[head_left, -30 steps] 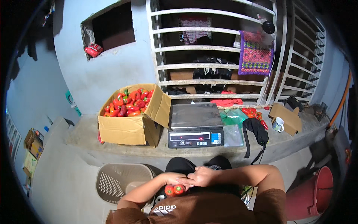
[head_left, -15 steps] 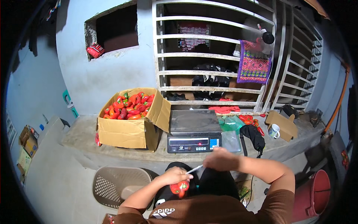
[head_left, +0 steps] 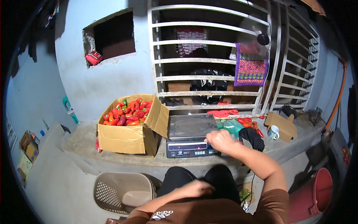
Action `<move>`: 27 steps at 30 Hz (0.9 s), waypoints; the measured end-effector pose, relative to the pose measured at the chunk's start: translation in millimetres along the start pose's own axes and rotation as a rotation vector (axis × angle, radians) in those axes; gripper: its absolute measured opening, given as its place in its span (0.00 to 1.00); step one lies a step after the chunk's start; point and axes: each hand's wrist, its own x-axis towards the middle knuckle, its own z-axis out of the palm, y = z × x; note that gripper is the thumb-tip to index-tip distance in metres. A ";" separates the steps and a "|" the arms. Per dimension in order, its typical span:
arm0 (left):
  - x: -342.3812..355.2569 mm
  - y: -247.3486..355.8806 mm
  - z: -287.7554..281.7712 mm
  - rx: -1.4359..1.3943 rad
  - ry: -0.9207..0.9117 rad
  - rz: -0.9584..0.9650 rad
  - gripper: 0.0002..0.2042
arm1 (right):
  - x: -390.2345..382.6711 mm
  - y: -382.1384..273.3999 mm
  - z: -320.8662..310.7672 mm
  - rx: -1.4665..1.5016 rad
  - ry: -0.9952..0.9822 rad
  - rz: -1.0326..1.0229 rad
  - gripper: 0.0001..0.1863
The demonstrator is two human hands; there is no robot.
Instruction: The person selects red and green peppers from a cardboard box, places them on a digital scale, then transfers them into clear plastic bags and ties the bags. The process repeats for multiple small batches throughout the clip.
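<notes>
My left hand (head_left: 197, 189) is over my lap, smeared by motion, and its fingers cannot be read. No peppers show beside it. Above the front right part of a black digital scale (head_left: 188, 126) is my right hand (head_left: 220, 141), fingers drawn together, their tips by the display's right end. Whether anything is pinched in them cannot be made out. The scale's platform carries nothing. To its left, an open cardboard box (head_left: 121, 139) is heaped with red peppers (head_left: 128, 112). A green-tinted clear plastic bag (head_left: 232, 128) lies right of the scale, partly behind my right hand.
More red peppers (head_left: 249, 122), a black strapped pouch (head_left: 252, 139), a mug (head_left: 273, 132) and a cut cardboard box (head_left: 285, 127) are on the concrete ledge (head_left: 84, 140). Below stand a beige perforated basket (head_left: 123, 186) and a red bin (head_left: 315, 196). White window bars (head_left: 197, 61) rise behind.
My right hand has moved up and forward over the scale. The bagged red peppers that hung from my left hand are out of sight, and that hand has shifted right over my lap.
</notes>
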 end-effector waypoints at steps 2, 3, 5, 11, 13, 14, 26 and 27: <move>0.0 -12.9 -18.0 0.117 0.308 0.031 0.12 | -9.7 5.9 -14.9 0.004 -0.004 0.037 0.12; -0.5 -9.5 -31.1 0.179 0.400 0.042 0.12 | -15.7 7.2 -22.0 -0.006 0.005 0.047 0.12; 3.2 -5.8 -58.7 0.264 0.533 0.131 0.14 | -29.0 8.7 -31.3 -0.015 -0.037 0.060 0.12; 35.0 -1.7 -97.6 0.137 0.190 0.204 0.28 | -34.0 -21.7 -44.4 0.133 0.104 -0.099 0.12; 49.8 1.4 -92.5 -0.151 -0.290 0.147 0.30 | -25.9 -27.9 -42.2 0.176 0.114 -0.134 0.11; 52.3 -3.7 -74.5 -0.428 -0.338 0.206 0.27 | -24.4 -28.0 -41.4 0.194 0.118 -0.149 0.11; 35.3 0.2 1.6 0.395 0.756 0.114 0.12 | -5.8 15.7 -8.4 0.054 0.023 0.068 0.13; 25.9 -0.1 11.2 0.032 0.359 0.203 0.10 | -2.8 12.9 -7.4 0.056 0.022 0.073 0.13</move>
